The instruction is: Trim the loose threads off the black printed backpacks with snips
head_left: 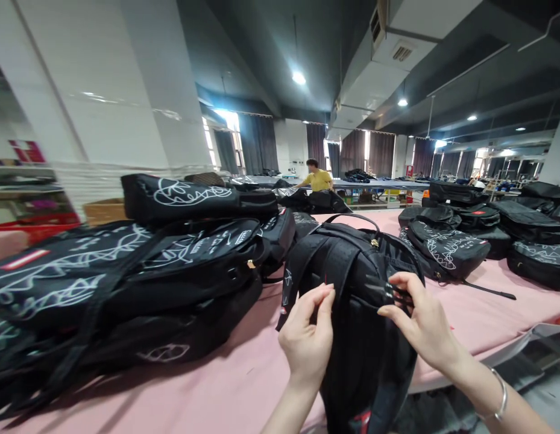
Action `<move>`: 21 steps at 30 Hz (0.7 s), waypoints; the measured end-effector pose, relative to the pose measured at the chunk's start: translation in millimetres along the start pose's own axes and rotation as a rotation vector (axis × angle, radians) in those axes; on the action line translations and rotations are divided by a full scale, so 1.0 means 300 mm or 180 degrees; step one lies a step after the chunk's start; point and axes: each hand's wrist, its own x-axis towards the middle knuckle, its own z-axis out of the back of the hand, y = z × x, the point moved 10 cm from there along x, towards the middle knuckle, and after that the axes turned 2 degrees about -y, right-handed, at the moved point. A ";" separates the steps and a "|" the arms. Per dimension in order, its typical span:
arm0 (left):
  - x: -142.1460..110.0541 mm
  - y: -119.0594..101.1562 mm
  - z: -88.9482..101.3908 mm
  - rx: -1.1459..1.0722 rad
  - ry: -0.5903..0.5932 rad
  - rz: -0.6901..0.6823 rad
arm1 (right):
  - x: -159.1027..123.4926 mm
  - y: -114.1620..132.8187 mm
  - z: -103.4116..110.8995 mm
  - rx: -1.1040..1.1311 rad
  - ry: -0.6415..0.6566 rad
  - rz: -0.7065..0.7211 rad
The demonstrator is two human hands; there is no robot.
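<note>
A black backpack (356, 337) stands upright in front of me on the pink-covered table, its shoulder straps and back panel facing me. My left hand (309, 331) is closed in a pinch at the left strap. A thin red bit like a thread shows just above its fingertips; what lies between them is too small to make out. In my right hand (418, 316) are small dark thread snips (383, 289), their pointed blades directed left across the backpack toward the left hand. The fingers partly hide the snips' handles.
Black backpacks with white scribble prints (171, 271) are piled on the left. More backpacks (451, 247) lie to the right on the pink table cover (492, 307). A person in a yellow top (319, 179) stands at a far table. A cardboard box (104, 212) sits behind the left pile.
</note>
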 end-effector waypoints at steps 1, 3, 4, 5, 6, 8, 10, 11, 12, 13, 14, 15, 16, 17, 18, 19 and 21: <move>-0.003 0.024 -0.003 -0.0149 0.0038 0.0250 | 0.017 0.033 0.002 -0.0106 0.0037 0.0179; -0.009 0.056 -0.011 -0.0409 0.0096 0.0617 | 0.038 0.099 0.001 -0.0360 0.0074 0.0609; -0.011 0.064 -0.013 -0.0492 0.0106 0.0737 | 0.043 0.126 -0.006 -0.0504 0.0118 0.0813; -0.012 0.069 -0.015 -0.0547 0.0109 0.0831 | 0.044 0.149 -0.017 -0.0655 0.0187 0.0999; -0.013 0.072 -0.015 -0.0581 0.0103 0.0911 | 0.043 0.167 -0.031 -0.0815 0.0271 0.1171; -0.013 0.074 -0.017 -0.0635 0.0101 0.1033 | 0.038 0.197 -0.055 -0.1142 0.0363 0.1477; -0.014 0.071 -0.021 -0.0679 0.0127 0.1100 | 0.034 0.218 -0.075 -0.1415 0.0362 0.1712; -0.014 0.069 -0.022 -0.0684 0.0146 0.1107 | 0.034 0.225 -0.083 -0.1501 0.0357 0.1783; -0.014 0.065 -0.024 -0.0673 0.0163 0.1092 | 0.036 0.228 -0.091 -0.1555 0.0351 0.1820; -0.014 0.059 -0.025 -0.0642 0.0186 0.1050 | 0.039 0.230 -0.098 -0.1591 0.0350 0.1838; -0.013 0.052 -0.026 -0.0600 0.0214 0.0989 | 0.042 0.229 -0.105 -0.1618 0.0355 0.1845; -0.012 0.045 -0.027 -0.0563 0.0245 0.0923 | 0.046 0.227 -0.112 -0.1635 0.0366 0.1846; -0.012 0.040 -0.028 -0.0541 0.0276 0.0865 | 0.048 0.223 -0.119 -0.1636 0.0386 0.1842; -0.012 0.038 -0.027 -0.0536 0.0291 0.0826 | 0.051 0.217 -0.124 -0.1611 0.0414 0.1830; -0.014 0.039 -0.022 -0.0550 0.0279 0.0813 | 0.054 0.208 -0.129 -0.1546 0.0456 0.1800; -0.017 0.046 -0.015 -0.0589 0.0242 0.0829 | 0.056 0.197 -0.133 -0.1429 0.0503 0.1750; -0.026 0.063 0.000 -0.0730 0.0180 0.0858 | 0.064 0.171 -0.131 -0.1104 0.0540 0.1598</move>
